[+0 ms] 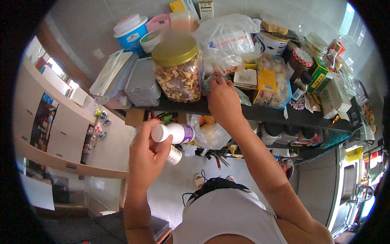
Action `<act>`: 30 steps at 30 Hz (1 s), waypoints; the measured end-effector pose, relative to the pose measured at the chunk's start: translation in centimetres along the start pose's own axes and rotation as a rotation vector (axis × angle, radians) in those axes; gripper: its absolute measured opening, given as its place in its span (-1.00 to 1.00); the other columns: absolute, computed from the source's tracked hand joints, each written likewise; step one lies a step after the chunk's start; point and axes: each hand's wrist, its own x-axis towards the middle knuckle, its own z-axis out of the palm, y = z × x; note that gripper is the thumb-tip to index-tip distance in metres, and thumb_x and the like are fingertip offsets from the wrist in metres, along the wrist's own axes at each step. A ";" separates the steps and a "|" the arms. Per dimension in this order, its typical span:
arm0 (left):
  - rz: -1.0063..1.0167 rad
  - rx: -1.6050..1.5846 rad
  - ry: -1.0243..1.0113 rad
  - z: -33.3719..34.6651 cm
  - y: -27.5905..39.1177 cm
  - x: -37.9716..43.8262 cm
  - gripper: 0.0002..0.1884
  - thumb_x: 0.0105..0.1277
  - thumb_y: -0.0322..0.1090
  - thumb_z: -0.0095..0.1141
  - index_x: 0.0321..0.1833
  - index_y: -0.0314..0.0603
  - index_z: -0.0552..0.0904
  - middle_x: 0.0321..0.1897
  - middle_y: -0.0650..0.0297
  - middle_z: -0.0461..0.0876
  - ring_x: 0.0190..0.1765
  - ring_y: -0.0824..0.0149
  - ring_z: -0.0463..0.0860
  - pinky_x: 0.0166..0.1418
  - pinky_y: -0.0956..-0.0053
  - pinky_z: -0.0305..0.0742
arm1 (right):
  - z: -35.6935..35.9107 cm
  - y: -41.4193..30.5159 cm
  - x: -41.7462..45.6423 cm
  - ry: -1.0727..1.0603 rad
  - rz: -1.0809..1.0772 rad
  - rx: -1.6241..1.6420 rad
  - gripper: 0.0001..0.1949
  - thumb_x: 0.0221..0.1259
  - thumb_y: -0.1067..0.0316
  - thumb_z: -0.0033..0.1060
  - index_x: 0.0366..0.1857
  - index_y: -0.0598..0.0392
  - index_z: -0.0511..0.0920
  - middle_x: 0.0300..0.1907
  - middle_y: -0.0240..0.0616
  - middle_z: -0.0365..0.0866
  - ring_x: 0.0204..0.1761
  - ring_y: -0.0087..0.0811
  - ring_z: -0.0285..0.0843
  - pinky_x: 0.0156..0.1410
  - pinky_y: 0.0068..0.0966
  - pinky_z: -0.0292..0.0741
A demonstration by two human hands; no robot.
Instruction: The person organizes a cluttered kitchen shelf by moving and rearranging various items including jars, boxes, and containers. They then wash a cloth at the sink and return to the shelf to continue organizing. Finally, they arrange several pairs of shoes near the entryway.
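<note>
My left hand (147, 157) grips a white plastic bottle (175, 133) with a purple label, tilted on its side, its pale cap towards the thumb. A second white bottle (175, 155) with a printed label sticks out below, in the same hand. My right hand (224, 96) reaches onto the black shelf (195, 105), its fingers closed on a crumpled pale green patterned cloth (243, 97). Left of it stands a large clear jar of mixed nuts (179, 80) with a gold lid. Just right lies a small white open box (245, 78). The right fingertips are partly hidden by the hand.
Clear plastic containers (143, 80), a blue tub (131, 38) and a plastic bag (228, 35) crowd the shelf. At right are a yellow packet (266, 84), a dark-capped jar (301, 85) and a white box (335, 94). Bagged fruit (213, 134) sits on the shelf below.
</note>
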 end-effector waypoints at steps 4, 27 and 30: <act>0.045 -0.050 -0.053 -0.5 -0.8 1.7 -0.59 0.51 -0.41 0.41 0.32 -0.26 0.56 -0.04 0.10 0.75 -0.07 0.35 0.79 -0.05 0.36 0.73 | -1.5 -0.5 0.7 -0.085 -0.125 -0.058 -0.63 0.20 0.44 0.39 0.12 0.20 0.67 0.12 0.02 0.70 0.19 0.21 0.65 0.33 -0.01 0.62; 0.233 -0.088 -0.141 -2.5 -1.8 6.6 -0.60 0.48 -0.46 0.41 0.32 -0.24 0.60 -0.13 0.09 0.81 -0.18 0.34 0.84 -0.11 0.38 0.75 | -3.3 -2.6 -3.0 -0.102 0.018 0.101 -0.57 0.23 0.46 0.36 0.22 0.12 0.69 0.30 -0.05 0.70 0.32 0.13 0.64 0.43 -0.03 0.61; 0.278 -0.136 -0.140 -1.6 -1.6 7.3 -0.61 0.48 -0.46 0.41 0.30 -0.25 0.61 -0.10 0.09 0.79 -0.13 0.38 0.82 -0.09 0.40 0.74 | -5.7 -2.4 -5.1 -0.091 0.020 0.212 -0.56 0.19 0.49 0.36 0.21 0.07 0.70 0.30 -0.09 0.71 0.32 0.13 0.64 0.41 -0.04 0.63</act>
